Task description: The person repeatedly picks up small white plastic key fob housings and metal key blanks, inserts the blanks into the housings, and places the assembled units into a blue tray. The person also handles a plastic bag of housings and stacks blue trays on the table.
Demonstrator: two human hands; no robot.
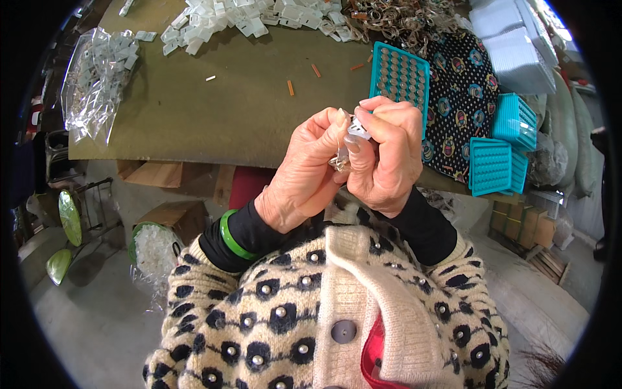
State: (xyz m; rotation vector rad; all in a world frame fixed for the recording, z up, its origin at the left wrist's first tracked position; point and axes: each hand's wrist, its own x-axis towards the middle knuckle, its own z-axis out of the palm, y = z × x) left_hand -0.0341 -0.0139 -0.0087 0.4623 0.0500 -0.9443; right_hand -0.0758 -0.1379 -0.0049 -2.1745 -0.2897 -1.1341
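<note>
Both my hands are raised close together over the table's near edge. My right hand (pixel 389 152) pinches a small white plastic piece (pixel 357 129) with dark slots between thumb and fingers. My left hand (pixel 304 165) is closed beside it, thumb and forefinger pinched together at the piece's left side. A thin looped wire-like strand (pixel 337 159) hangs from the left fingers, its lower part bunched near the palm. Just beyond the right hand, a teal tray (pixel 374 72) holds rows of small round metallic parts. The fingers hide where strand and plastic piece meet.
White plastic pieces (pixel 240 16) are heaped at the far side, beside tangled brownish strands (pixel 408 16). A clear bag (pixel 97 84) of pieces lies left. Small orange bits (pixel 290 87) dot the green tabletop (pixel 214 120). Patterned cloth (pixel 457 81), teal trays (pixel 490 165) and white trays (pixel 515 58) are right.
</note>
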